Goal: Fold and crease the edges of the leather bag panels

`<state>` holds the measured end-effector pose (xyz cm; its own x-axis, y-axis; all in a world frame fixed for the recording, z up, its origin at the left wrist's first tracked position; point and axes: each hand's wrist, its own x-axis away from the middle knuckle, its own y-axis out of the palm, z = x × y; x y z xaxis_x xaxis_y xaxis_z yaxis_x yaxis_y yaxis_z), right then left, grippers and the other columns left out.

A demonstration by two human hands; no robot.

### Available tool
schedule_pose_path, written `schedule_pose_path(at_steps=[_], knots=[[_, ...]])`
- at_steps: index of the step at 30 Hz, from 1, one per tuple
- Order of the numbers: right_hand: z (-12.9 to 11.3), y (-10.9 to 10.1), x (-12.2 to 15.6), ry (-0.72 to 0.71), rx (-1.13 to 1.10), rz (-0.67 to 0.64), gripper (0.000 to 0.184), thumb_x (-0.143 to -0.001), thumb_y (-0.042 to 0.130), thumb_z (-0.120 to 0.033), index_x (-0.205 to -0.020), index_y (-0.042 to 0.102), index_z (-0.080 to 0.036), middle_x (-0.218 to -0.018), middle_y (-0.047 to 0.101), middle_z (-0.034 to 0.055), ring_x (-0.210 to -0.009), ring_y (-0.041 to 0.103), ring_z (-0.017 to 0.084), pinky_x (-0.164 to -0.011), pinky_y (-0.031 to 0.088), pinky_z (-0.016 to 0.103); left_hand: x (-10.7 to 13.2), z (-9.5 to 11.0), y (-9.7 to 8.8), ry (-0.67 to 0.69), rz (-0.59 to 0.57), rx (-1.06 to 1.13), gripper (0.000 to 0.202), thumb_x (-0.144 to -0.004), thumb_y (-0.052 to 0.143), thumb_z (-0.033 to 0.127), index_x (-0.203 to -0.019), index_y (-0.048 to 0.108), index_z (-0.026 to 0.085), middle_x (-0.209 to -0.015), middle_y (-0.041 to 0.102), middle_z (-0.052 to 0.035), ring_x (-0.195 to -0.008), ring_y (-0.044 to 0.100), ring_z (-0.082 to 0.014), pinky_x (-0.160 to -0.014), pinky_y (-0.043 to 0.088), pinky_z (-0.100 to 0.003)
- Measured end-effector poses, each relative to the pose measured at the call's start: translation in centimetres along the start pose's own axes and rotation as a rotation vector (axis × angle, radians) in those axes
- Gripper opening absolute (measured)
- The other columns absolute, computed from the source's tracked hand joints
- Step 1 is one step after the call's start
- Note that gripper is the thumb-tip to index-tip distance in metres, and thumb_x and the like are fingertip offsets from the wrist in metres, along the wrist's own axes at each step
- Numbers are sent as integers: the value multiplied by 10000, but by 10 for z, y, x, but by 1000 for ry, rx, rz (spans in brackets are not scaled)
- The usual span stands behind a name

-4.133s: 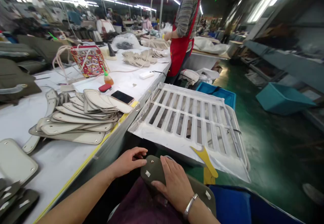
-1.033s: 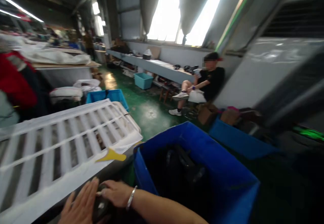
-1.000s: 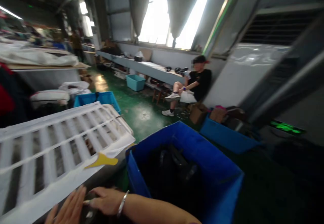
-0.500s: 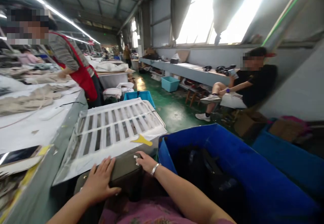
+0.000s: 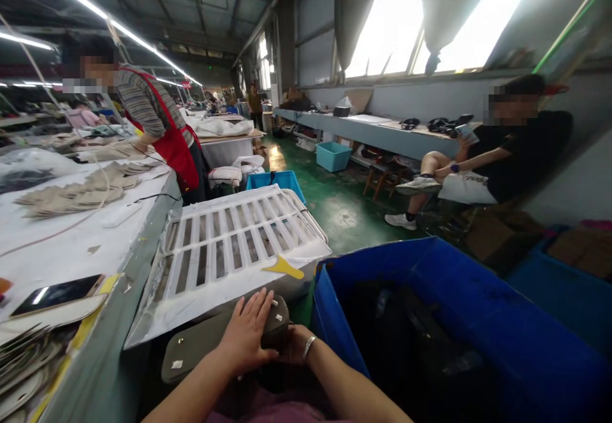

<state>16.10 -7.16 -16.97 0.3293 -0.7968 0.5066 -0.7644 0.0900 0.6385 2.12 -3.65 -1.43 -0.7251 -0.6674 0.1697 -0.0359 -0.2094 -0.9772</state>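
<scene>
Lying far to the left of your fingers, a dark smartphone (image 5: 55, 294) rests face-up on the long white worktable (image 5: 71, 244), above a heap of flat pale cut panels (image 5: 21, 365) at the table's near edge. Farther back along that table, a person in a striped top and red apron (image 5: 157, 133) leans over more stacked beige pieces (image 5: 79, 193).

Just beyond your fingertips sits a white slatted rack (image 5: 229, 244) with a yellow plastic scraper (image 5: 284, 268) on its near right corner.

Your left hand (image 5: 248, 337) lies palm-down with fingers spread flat, pressing on the right end of an olive-green oblong padded panel with small metal rivets (image 5: 201, 349); the panel stretches out to the left of those fingers, across your lap and below the rack's front edge. Your right hand (image 5: 292, 349), with a silver bangle (image 5: 308, 346) at the wrist, tucks under that same end, touching it; its fingers are hidden beneath the panel and the left hand, so you cannot tell whether they are curled or open.

Right of both hands stands a large blue plastic bin (image 5: 430, 270) holding dark items. Beyond it, a person in black (image 5: 516, 148) sits by the wall.
</scene>
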Motion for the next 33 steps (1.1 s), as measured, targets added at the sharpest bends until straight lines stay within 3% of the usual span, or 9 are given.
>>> schedule_pose_path(at_steps=[4,7,10,15,19,24,28,31,33], knots=[[2,-9,24,-51,-176,-22,300,-662,502,-107,-937,613,-150,-739,649,12,-635,618,103,-712,488,279,-2,-11,-20,-55,3,175,1106,-554,665,375,-1460,91,105,-1322,441,-130,-1156,435,-255,-1007,326,-372],[3,-13,36,-150,-333,-115,391,-636,592,-55,-1011,619,-160,-774,670,7,-662,635,97,-727,494,268,-9,-13,-30,-48,44,241,1065,-579,654,370,-1455,100,126,-1286,451,-123,-1132,434,-250,-999,332,-370],[4,-16,32,-130,-368,-160,400,-644,690,-101,-1026,619,-197,-837,688,17,-709,662,137,-720,510,312,-19,-8,-32,-52,40,270,1082,-564,681,367,-1451,101,148,-1257,457,-125,-1123,433,-264,-992,338,-396],[-10,-11,11,-137,-296,-206,385,-599,780,-198,-963,663,-151,-870,692,53,-749,662,166,-727,502,335,-15,-5,-35,28,146,333,1009,-620,658,288,-1446,82,227,-1238,474,-111,-1106,474,-262,-961,382,-425],[-29,0,8,-208,-187,-257,377,-522,813,-181,-872,700,-97,-806,693,64,-790,644,164,-805,463,313,0,-15,-46,-65,273,364,971,-676,657,333,-1445,70,253,-1269,461,-114,-1129,491,-276,-935,426,-446],[-47,10,16,-382,64,-225,234,-585,780,-260,-754,701,-119,-710,659,14,-721,601,133,-738,446,276,1,-19,-56,-26,243,318,969,-681,664,347,-1444,71,269,-1279,466,-96,-1146,493,-264,-947,437,-435],[-54,17,19,-370,183,-159,380,-707,642,-489,-710,678,-111,-623,626,14,-658,585,137,-678,451,283,4,-16,-56,53,277,239,970,-674,670,341,-1449,94,250,-1256,475,-119,-1116,509,-269,-913,463,-414],[-56,16,25,-377,261,-249,309,-696,678,-411,-749,683,-107,-708,660,35,-761,610,164,-770,456,312,14,-17,-56,86,308,242,942,-680,657,315,-1449,118,246,-1284,460,-123,-1140,496,-271,-915,466,-395],[-59,14,29,-406,301,-295,225,-651,725,-309,-764,690,-117,-746,674,29,-802,616,172,-810,455,319,19,-19,-57,30,326,305,933,-693,655,340,-1448,114,251,-1289,466,-111,-1147,497,-263,-930,458,-397]])
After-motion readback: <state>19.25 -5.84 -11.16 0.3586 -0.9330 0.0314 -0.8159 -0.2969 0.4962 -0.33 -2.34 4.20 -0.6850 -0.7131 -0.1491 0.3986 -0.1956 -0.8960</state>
